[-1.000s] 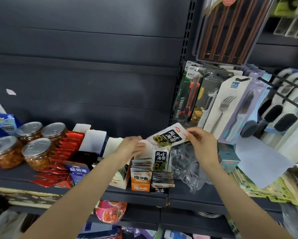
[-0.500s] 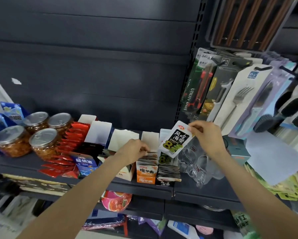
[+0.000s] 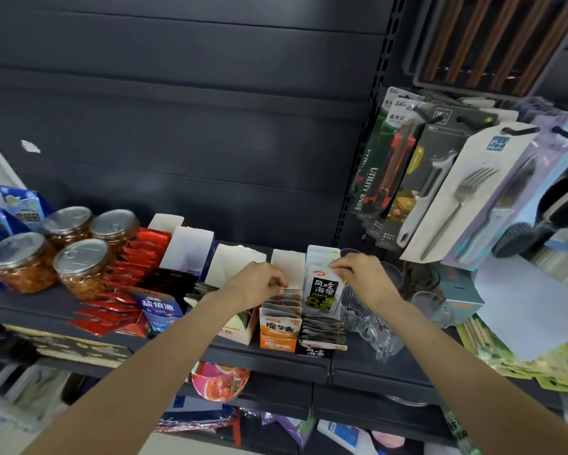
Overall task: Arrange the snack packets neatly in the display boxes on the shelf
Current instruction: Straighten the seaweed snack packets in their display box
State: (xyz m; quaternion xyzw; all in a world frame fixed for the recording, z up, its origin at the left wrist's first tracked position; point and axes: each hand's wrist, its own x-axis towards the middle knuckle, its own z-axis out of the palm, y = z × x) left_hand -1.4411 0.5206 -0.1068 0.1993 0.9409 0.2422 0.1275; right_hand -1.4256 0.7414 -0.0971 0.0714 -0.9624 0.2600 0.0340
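Right hand point(image 3: 361, 277) pinches a seaweed packet point(image 3: 323, 292) upright over its box point(image 3: 320, 348); left hand point(image 3: 259, 284) fingers the orange box's point(image 3: 277, 336) packets; red packets point(image 3: 111, 310) left spilled.

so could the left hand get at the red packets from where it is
Probably yes: the left hand is at the orange box, and the red packets lie uncovered further left with nothing between.
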